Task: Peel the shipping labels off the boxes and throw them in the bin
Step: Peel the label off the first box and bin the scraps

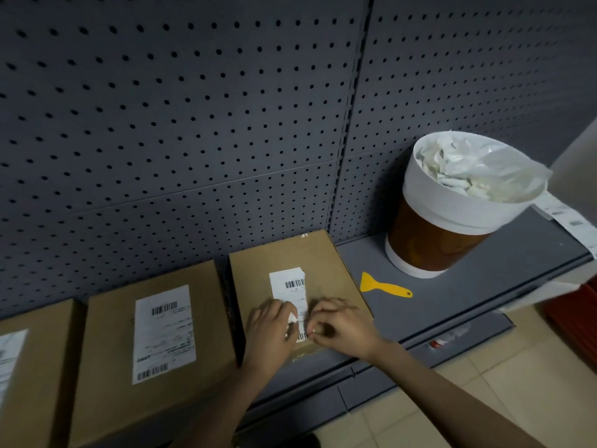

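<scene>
Three brown cardboard boxes lie in a row on a grey shelf [484, 286]. The right box [326, 263] carries a torn white label [288, 284], with part of it gone on the right side. My left hand [273, 334] rests on the label's lower left and pinches a crumpled white scrap of label [292, 318]. My right hand [339, 328] presses its fingertips at the label's lower right edge. The middle box [113, 350] has a whole label [164, 333]. The left box [29, 383] shows a label at the frame's edge. The bin [452, 227] stands at the right.
A yellow plastic scraper [382, 284] lies on the shelf between the right box and the bin. The bin has a white liner and is heaped with peeled paper [458, 169]. A grey pegboard wall [193, 124] backs the shelf. Tiled floor [517, 383] lies below right.
</scene>
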